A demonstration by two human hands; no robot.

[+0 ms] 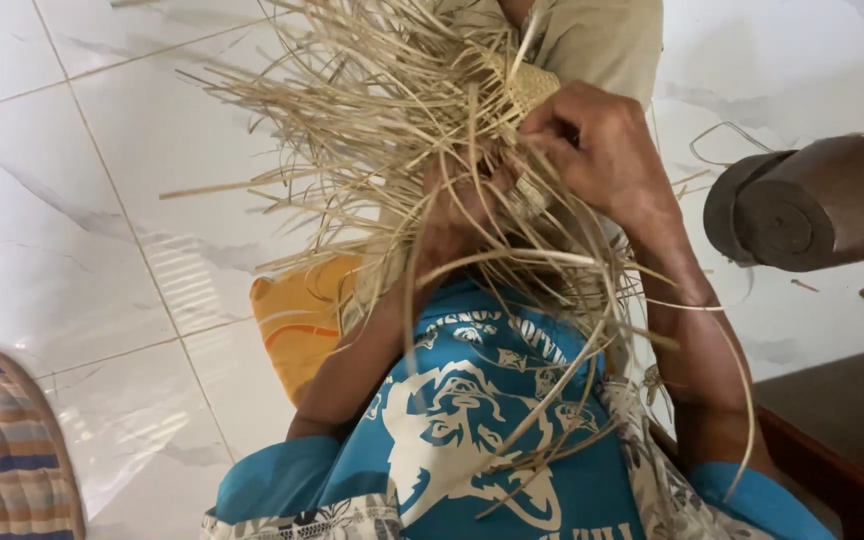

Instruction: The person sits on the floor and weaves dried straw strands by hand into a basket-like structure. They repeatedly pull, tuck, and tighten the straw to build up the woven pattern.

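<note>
Up close, both hands work a half-woven piece of pale straw-coloured palm strips (527, 90), held in the air above the person's lap and the white marble-patterned floor tiles (102, 200). The right hand (597, 145) is closed, pinching the woven edge of the piece between thumb and fingers. The left hand (457, 215) sits just below it, largely buried behind loose strips, fingers curled into the strands; its exact grip cannot be made out. Long unwoven strips fan out up and left and trail down over the blue printed shirt (462, 400), screening much of both forearms. An orange cushion (297, 315) lies on the floor beside the left arm, a dark brown wooden block (812, 205) rests to the right, and a striped woven cloth (2, 450) fills the lower-left corner.
</note>
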